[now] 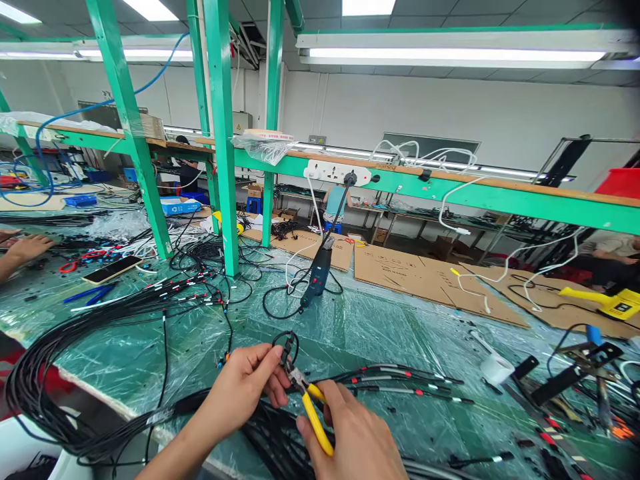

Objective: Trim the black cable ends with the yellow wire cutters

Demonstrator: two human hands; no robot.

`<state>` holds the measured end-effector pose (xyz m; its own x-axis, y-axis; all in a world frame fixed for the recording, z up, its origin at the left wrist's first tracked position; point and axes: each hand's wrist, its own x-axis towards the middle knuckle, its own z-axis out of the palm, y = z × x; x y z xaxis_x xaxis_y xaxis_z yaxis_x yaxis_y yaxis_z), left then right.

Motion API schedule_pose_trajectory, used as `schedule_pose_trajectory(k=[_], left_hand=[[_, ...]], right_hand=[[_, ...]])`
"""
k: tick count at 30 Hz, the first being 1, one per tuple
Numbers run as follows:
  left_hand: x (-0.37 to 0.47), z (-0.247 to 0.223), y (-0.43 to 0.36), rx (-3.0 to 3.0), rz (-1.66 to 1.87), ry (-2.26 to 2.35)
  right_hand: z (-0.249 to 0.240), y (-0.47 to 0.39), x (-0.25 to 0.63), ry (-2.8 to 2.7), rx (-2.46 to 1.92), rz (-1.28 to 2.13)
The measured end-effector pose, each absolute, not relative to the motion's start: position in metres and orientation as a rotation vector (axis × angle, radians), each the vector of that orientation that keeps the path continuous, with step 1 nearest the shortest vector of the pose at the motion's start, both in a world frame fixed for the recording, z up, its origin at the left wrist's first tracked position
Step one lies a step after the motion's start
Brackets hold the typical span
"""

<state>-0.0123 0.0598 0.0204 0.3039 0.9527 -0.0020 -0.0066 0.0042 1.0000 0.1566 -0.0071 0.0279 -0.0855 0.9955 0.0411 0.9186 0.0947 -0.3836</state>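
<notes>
My left hand (243,387) pinches a thin black cable (290,339) whose end loops above the fingertips. In my right hand (357,430) is a pair of pliers (316,417) with yellow handles, fingers wrapped round the grips. The metal jaws meet the cable just beside my left fingertips; whether they bite into it I cannot tell. Under both hands runs a thick bundle of black cables (75,360), curving off to the left. Cable ends with red and grey sleeves (400,375) lie right of my hands.
Behind my hands, a dark heat gun (317,277) hangs by its cord from a power strip (337,172) on the green frame (224,147). Cardboard sheets (400,273), a phone (113,269) and blue-handled pliers (90,293) lie around. A co-worker's hand (30,248) is at far left; metal fixtures (575,373) stand right.
</notes>
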Motion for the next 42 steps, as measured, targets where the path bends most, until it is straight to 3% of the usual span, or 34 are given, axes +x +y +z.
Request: schedule_pose_trajectory(k=[4,8,10,15,20,32,42], left_hand=[[-0.014,0.021,0.059,1.348,0.987,0.956],[-0.013,0.019,0.06,1.333,1.037,0.932],[-0.012,0.019,0.061,1.313,1.058,0.926],[-0.008,0.018,0.062,1.332,1.061,0.961],[-0.01,0.013,0.061,1.376,1.114,1.073],[-0.023,0.021,0.056,1.76,0.933,0.95],[-0.02,0.007,0.068,1.63,1.071,1.185]], right_hand=[[0.023,-0.002,0.163,-2.075,-1.777,0.581],[0.02,0.001,0.164,-1.704,-1.484,1.375],[0.02,0.001,0.161,-1.559,-1.427,1.545],[0.024,-0.001,0.156,-1.844,-1.545,1.017],[0.02,0.0,0.161,-1.937,-1.756,0.777],[0.018,0.001,0.159,-2.006,-1.993,0.555],[0.021,-0.009,0.172,-2.125,-1.899,0.526]])
